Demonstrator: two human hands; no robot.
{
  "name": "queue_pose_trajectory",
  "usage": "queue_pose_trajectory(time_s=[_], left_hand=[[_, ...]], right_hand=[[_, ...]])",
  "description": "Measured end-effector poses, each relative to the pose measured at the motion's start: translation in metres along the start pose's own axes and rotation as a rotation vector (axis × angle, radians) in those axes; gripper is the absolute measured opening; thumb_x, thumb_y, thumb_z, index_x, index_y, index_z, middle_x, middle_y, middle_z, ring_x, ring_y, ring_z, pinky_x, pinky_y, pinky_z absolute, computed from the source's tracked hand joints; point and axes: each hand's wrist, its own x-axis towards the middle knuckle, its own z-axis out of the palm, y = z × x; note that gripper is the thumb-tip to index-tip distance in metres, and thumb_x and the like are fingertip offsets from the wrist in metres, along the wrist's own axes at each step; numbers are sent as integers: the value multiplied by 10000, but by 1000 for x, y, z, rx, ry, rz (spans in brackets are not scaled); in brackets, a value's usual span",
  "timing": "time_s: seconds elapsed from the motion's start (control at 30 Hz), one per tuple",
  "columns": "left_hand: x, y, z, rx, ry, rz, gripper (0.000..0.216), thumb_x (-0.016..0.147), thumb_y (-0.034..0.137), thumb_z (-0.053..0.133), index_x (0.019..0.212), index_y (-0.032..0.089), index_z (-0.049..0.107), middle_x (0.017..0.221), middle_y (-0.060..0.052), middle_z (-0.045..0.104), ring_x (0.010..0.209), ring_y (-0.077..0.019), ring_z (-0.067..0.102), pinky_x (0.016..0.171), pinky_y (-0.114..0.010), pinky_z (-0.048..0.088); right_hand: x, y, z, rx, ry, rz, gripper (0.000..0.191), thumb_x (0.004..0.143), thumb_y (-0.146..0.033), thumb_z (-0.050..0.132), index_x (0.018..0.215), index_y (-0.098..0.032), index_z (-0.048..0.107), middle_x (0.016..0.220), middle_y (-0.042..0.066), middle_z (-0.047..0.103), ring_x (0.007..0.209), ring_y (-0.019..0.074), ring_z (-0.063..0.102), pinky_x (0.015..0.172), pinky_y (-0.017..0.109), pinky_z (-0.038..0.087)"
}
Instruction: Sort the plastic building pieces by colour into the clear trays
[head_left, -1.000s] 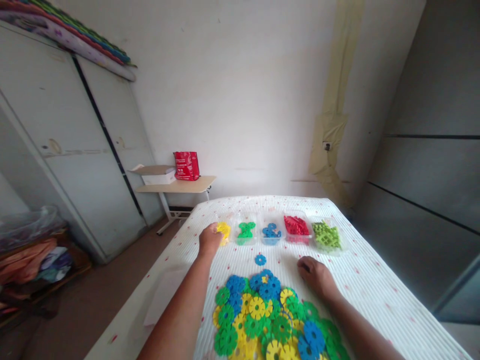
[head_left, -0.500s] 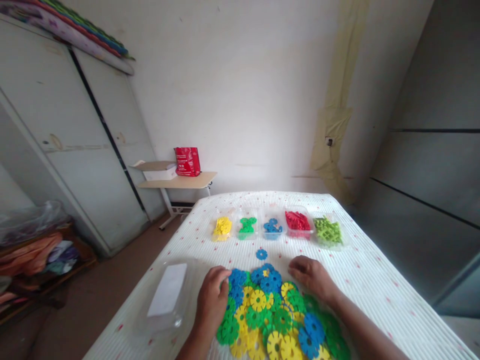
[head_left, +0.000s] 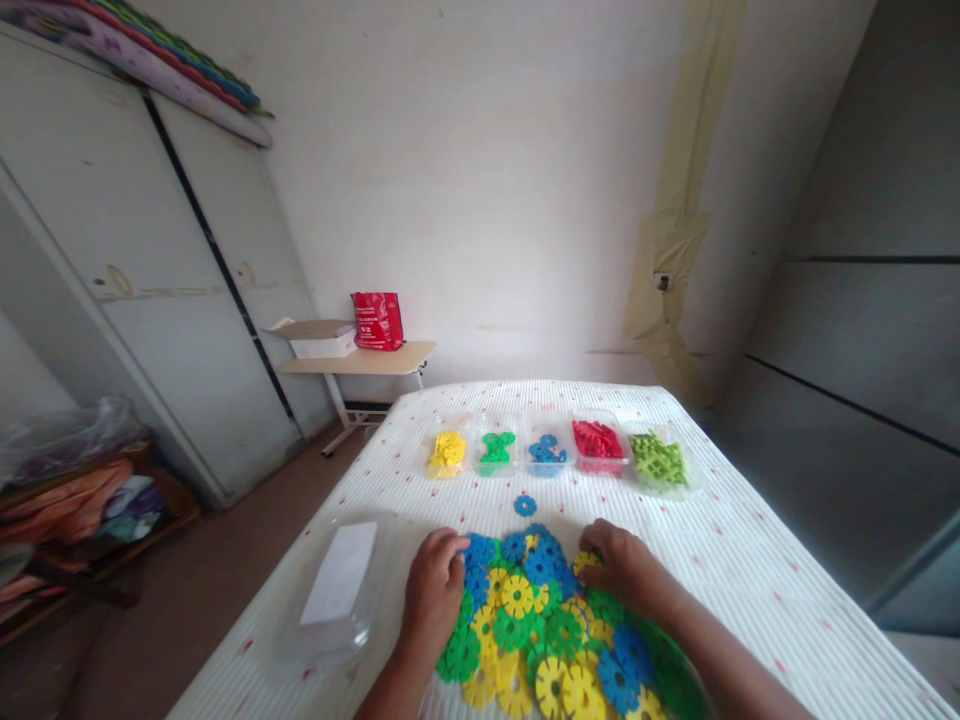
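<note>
Head view. The left hand (head_left: 435, 598) rests with its fingers curled at the left edge of the pile of gear discs (head_left: 551, 640), fingertips touching a blue disc (head_left: 478, 552); whether it pinches that disc or only presses on it cannot be told. One second ago this hand was stretched forward at the tray of yellow discs (head_left: 446, 453); half a second ago it had drawn back to the pile, and it now sits slightly deeper into it. Judgement: one yellow piece has been delivered and the hand is back at the heap for another.

The right hand (head_left: 626, 572) lies palm down on the far right edge of the pile, fingers bent over a yellow disc (head_left: 586, 563); a grip cannot be confirmed. It has crept from bare cloth onto the discs over the last second.

Beyond both hands a single blue disc (head_left: 525, 505) lies alone on the bedspread (head_left: 750, 560). Farther on, in a row, stand the green tray (head_left: 496, 448), blue tray (head_left: 547, 455), red tray (head_left: 598, 440) and lime tray (head_left: 658, 461). Left of the left hand sits a clear lidded box (head_left: 337, 590).
</note>
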Motion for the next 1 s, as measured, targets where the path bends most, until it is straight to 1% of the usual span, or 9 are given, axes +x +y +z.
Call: queue_pose_trajectory(time_s=[0.13, 0.23, 0.37, 0.5, 0.6, 0.67, 0.77, 0.9, 1.0], left_hand=[[1, 0, 0, -5, -2, 6, 286, 741, 147, 395, 844, 189, 659, 940, -74, 615, 940, -190, 571, 881, -361, 454], [1, 0, 1, -12, 10, -2, 283, 748, 156, 390, 837, 187, 657, 936, -75, 616, 937, -191, 572, 877, -362, 456], [1, -2, 2, -30, 24, -12, 272, 744, 167, 395, 815, 188, 656, 927, -72, 620, 930, -192, 579, 868, -361, 464], [1, -2, 2, -45, 43, -20, 262, 730, 166, 406, 800, 199, 657, 922, -62, 622, 929, -191, 580, 865, -359, 468], [1, -1, 2, -52, 45, -23, 263, 733, 168, 407, 803, 199, 659, 917, -63, 622, 922, -191, 580, 861, -359, 469], [1, -1, 2, -54, 46, -22, 264, 733, 168, 407, 802, 198, 660, 916, -64, 622, 920, -191, 581, 858, -358, 470], [1, -1, 2, -50, 47, -23, 261, 730, 166, 411, 798, 199, 661, 914, -63, 624, 918, -192, 583, 859, -361, 469], [1, 1, 1, -40, 45, -26, 265, 727, 158, 406, 793, 198, 660, 910, -62, 623, 913, -190, 583, 862, -362, 466], [1, 1, 2, -42, 42, -28, 261, 721, 152, 407, 784, 194, 657, 910, -65, 622, 915, -190, 582, 864, -362, 464]], right_hand=[[3, 8, -1, 43, 97, 24, 214, 646, -164, 508, 838, -192, 599, 853, 47, 626, 771, 170, 566, 677, 248, 374], [7, 16, -1, 155, 131, 27, 159, 653, -167, 479, 770, -197, 582, 734, 6, 611, 673, 139, 545, 616, 230, 368], [12, 24, -1, 349, 161, 60, 84, 666, -242, 521, 719, -185, 551, 589, -33, 532, 552, 106, 471, 524, 218, 337], [17, 28, 1, 627, 151, 149, 179, 680, -353, 548, 714, -181, 516, 505, -57, 480, 454, 85, 428, 446, 208, 321], [19, 29, 3, 752, 140, 205, 237, 665, -410, 555, 712, -187, 489, 510, -60, 477, 432, 83, 427, 424, 209, 335], [19, 30, 4, 750, 147, 197, 244, 659, -418, 555, 683, -191, 469, 518, -59, 472, 440, 85, 429, 429, 214, 343], [20, 34, 5, 596, 189, 141, 216, 657, -383, 561, 627, -191, 466, 553, -33, 510, 519, 112, 483, 497, 235, 384], [20, 34, -1, 369, 368, 63, 137, 661, -323, 535, 668, -187, 523, 781, 41, 607, 769, 184, 556, 673, 288, 419], [22, 21, -7, 330, 351, 63, 126, 709, -318, 493, 686, -195, 494, 689, 10, 563, 661, 153, 518, 595, 260, 386]])
